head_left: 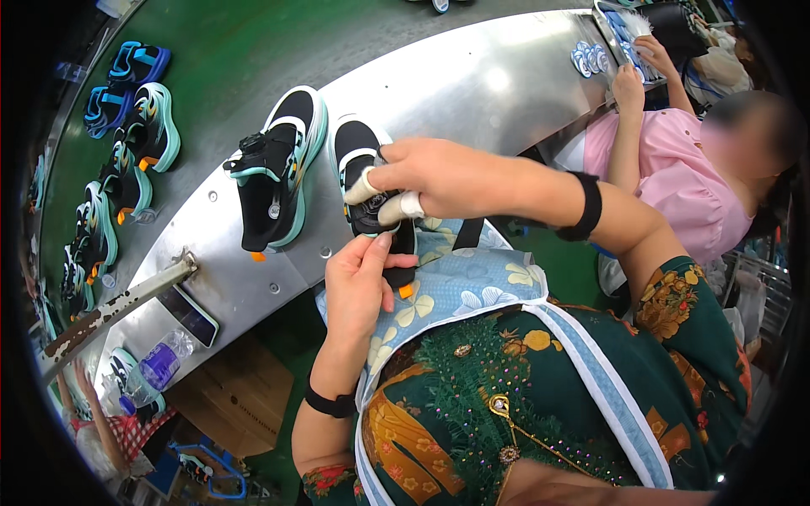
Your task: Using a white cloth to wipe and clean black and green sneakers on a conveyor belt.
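A black shoe (354, 139) with a white and mint sole lies at the metal table's edge, its heel end toward me and an orange tab (406, 291) at the back. My right hand (443, 179), with pale finger cots on some fingertips, is closed over the shoe's upper near the tongue. With thumb and fingers pinched together, my left hand (361, 274) grips the collar edge of the same shoe. Its opening is partly hidden by my hands. Just left stands a matching shoe (283, 169) with a dial-like piece on its strap, touched by neither hand.
Several shoes (101, 219) line the green surface at the left. A rusty metal bar (118, 308) crosses near a phone (190, 314) and a plastic bottle (158, 367). Another person in pink (650, 156) handles things by a tray (616, 38); round blue-white pieces (589, 59) lie nearby.
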The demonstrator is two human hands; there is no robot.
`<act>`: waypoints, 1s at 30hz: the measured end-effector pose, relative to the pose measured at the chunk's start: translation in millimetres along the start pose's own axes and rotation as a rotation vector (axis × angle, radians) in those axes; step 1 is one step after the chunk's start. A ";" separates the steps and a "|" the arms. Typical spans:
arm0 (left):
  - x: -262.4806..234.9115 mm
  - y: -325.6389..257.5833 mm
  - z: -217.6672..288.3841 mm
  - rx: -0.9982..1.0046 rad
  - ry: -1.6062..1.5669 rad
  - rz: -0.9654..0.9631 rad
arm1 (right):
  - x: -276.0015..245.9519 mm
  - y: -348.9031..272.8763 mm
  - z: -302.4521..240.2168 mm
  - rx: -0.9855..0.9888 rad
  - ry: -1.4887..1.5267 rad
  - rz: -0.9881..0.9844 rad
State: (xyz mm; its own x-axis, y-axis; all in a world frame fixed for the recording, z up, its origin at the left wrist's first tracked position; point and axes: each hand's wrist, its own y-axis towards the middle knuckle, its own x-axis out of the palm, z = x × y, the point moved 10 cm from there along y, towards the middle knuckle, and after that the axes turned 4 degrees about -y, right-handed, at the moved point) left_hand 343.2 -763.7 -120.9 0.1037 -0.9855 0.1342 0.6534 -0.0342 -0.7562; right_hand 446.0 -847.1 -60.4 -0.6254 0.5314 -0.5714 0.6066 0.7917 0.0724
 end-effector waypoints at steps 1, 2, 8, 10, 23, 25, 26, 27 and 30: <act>1.8 0.4 0.3 0.001 0.001 -0.002 | -5.3 -2.2 -9.4 -0.087 -0.150 0.081; 3.8 0.8 -0.2 0.000 0.004 -0.005 | -1.6 -3.4 -9.5 -0.086 -0.151 0.082; 8.9 1.7 -0.4 -0.013 -0.014 -0.005 | -3.4 1.7 10.7 0.075 0.100 -0.045; 11.5 2.3 -0.9 -0.015 -0.014 -0.002 | -4.9 -6.1 10.8 0.142 0.149 -0.081; 24.7 5.6 6.0 0.016 -0.194 -0.065 | -26.7 -2.5 24.7 0.220 0.179 -0.050; 22.9 10.1 4.5 0.026 -0.159 -0.083 | -11.3 0.4 16.0 0.094 0.127 -0.077; 22.1 12.7 2.5 0.023 -0.139 -0.104 | -9.7 -0.2 20.4 0.095 0.128 -0.078; 23.4 14.1 1.8 0.019 -0.119 -0.125 | -11.1 0.6 21.4 0.080 0.172 -0.069; 22.2 17.9 -0.7 0.019 -0.163 -0.090 | -10.3 3.2 21.3 0.106 0.212 -0.091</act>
State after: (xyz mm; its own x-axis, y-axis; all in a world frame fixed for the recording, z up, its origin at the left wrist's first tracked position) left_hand 356.7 -786.4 -131.8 0.1635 -0.9385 0.3040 0.6791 -0.1164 -0.7247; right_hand 464.8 -856.4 -71.7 -0.7621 0.5195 -0.3864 0.5842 0.8090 -0.0644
